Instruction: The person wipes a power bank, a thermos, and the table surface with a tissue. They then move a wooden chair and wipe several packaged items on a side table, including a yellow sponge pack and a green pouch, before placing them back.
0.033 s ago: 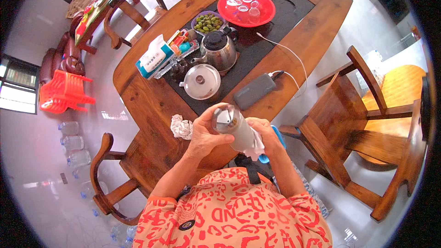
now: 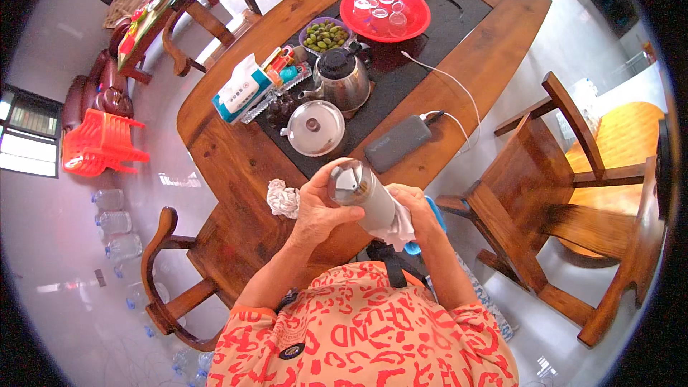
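Note:
Both my hands hold a grey cylinder with a clear end (image 2: 367,204) at the near edge of the wooden table, tilted with its clear end away from me. Metal parts show through that end. My left hand (image 2: 319,209) is wrapped round the upper part, its thumb across the side. In my right hand (image 2: 417,212) a white tissue (image 2: 398,231) is pressed against the lower end of the cylinder; those fingertips are partly hidden. A crumpled white tissue (image 2: 283,198) lies on the table beside my left hand.
Beyond my hands are a black power bank (image 2: 396,145) with a white cable, a lidded pot (image 2: 314,129), a steel kettle (image 2: 342,84), a bowl of green fruit (image 2: 325,34) and a red tray (image 2: 358,23) with small glasses. Wooden chairs (image 2: 534,172) flank the table.
The cylinder has turned very slightly in my hands, its clear end shifting a little to the left. My grip stays the same, and the things on the table have not moved.

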A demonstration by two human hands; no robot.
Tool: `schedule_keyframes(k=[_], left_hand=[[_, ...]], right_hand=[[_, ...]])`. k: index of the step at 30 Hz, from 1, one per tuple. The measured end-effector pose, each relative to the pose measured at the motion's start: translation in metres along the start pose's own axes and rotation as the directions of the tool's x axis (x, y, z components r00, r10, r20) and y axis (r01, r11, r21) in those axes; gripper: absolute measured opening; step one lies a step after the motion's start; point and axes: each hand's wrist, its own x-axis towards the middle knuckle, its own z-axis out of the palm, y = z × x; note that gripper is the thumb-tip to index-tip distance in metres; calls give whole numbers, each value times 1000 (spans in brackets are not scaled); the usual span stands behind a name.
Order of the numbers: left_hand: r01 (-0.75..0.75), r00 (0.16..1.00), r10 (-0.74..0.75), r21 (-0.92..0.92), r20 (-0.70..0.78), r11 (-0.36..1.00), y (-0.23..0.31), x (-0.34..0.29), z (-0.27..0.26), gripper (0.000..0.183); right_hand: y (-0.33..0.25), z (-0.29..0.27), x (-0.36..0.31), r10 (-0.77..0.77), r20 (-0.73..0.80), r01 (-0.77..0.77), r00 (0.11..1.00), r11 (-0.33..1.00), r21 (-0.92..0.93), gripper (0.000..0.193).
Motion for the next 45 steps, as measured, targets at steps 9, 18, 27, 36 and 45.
schedule_keyframes(k=[9, 18, 27, 36, 45], left_hand=[[-24, 1000, 25, 81, -7, 996, 0, 15, 4, 77], [-165, 986, 146, 321, 81, 933, 3, 18, 11, 79], [-148, 986, 93, 455, 142, 878, 14, 20, 22, 81], [-164, 981, 88, 502, 172, 849, 3, 29, 32, 89], [-74, 996, 30, 639, 79, 765, -11, 34, 29, 76]], right_hand=[[-13, 10, -10, -136, 191, 122, 972, 989, 87, 61], [-21, 2, -4, -214, 154, 231, 965, 967, -103, 65], [-24, -1, -2, -258, 179, 278, 949, 956, -95, 65], [-8, -21, 9, -305, 142, 309, 942, 951, -5, 66], [-14, -27, 0, -186, 78, 183, 979, 982, 44, 62]])
